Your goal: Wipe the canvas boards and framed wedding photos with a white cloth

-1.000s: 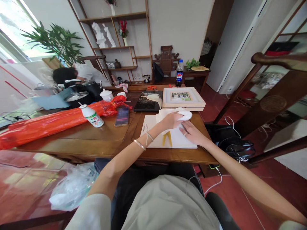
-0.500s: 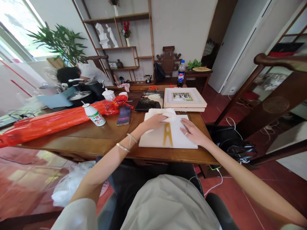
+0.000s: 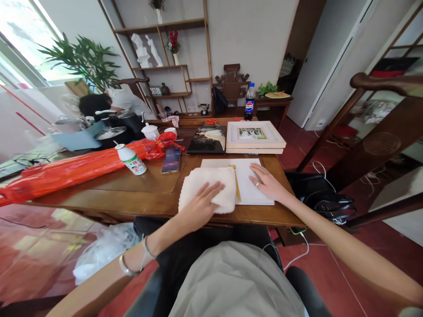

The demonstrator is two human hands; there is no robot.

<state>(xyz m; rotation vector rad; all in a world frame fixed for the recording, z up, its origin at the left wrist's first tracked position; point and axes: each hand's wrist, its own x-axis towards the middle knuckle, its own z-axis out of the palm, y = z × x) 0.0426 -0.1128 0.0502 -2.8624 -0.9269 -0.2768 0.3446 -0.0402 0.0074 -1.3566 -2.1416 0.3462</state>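
My left hand (image 3: 202, 203) lies flat with fingers stretched out on a fluffy white cloth (image 3: 189, 187). The cloth covers the left part of a white board (image 3: 247, 193) and reaches past its front edge. Fingers apart, my right hand (image 3: 268, 182) rests on the board's right side and holds nothing. Between the hands, a yellow A-shaped figure (image 3: 238, 191) shows on the board, its left part hidden under the cloth. The board lies near the front edge of the brown wooden table (image 3: 158, 193).
Behind the board are a dark picture panel (image 3: 201, 141) and a pale picture frame (image 3: 277, 140), with orange scissors (image 3: 211, 121) and a cola bottle (image 3: 250, 105) beyond. Leftward lie a phone (image 3: 171, 160), a white bottle (image 3: 132, 162) and a long red-wrapped bundle (image 3: 79, 169). A person sits far left.
My left hand has moved down and left with the cloth, which is now spread out over the board's left part and half the yellow figure. My right hand has stayed put.
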